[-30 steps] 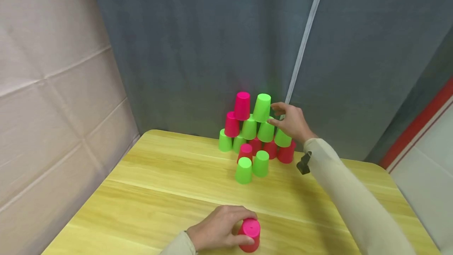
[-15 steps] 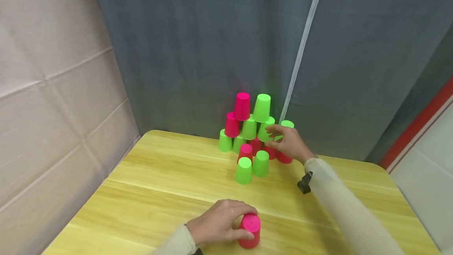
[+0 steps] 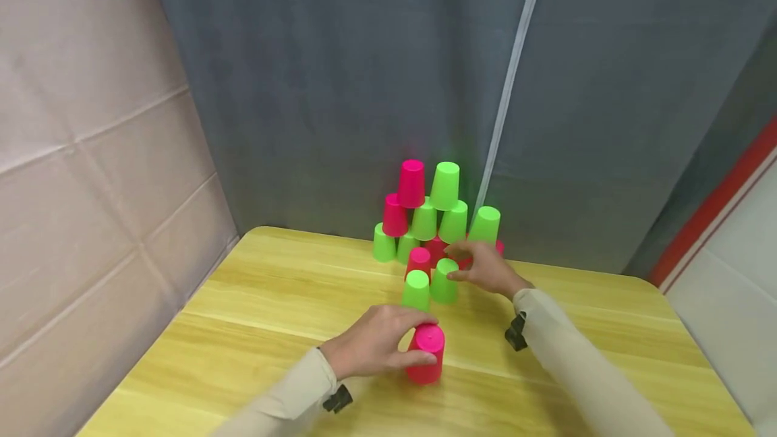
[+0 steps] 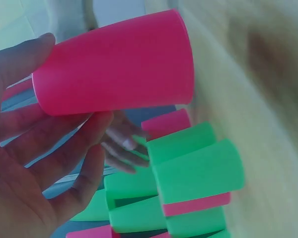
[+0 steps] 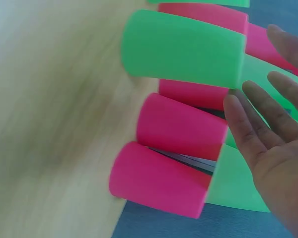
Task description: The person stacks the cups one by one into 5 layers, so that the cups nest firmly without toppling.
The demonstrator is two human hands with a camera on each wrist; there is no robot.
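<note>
- The left hand (image 3: 376,349) grips an upturned pink cup (image 3: 426,354) that stands on the yellow wooden surface (image 3: 243,329); thumb and fingers (image 4: 64,144) curl round its wall
- This cup stands apart from the rest, on the near side of the stack
- The right hand (image 3: 485,268) reaches toward the small front group; its fingers (image 5: 248,124) are straight and spread, the tips beside a green cup (image 3: 445,280) — contact cannot be told, and nothing is gripped
- Just left of those fingertips stand another green cup (image 3: 416,290) and, behind it, a pink one (image 3: 419,261)
- Beyond the right fingers rises the cup pyramid (image 3: 425,214) against the grey curtain (image 3: 364,86): a ground row of green and pink cups, a second row on it, then a pink and a green cup side by side on top
- A judgement of progress: the pyramid is largely built, with no single crowning cup above the top pair
- Left to place, it seems: the pink cup in the left hand and the three loose cups in front
</note>
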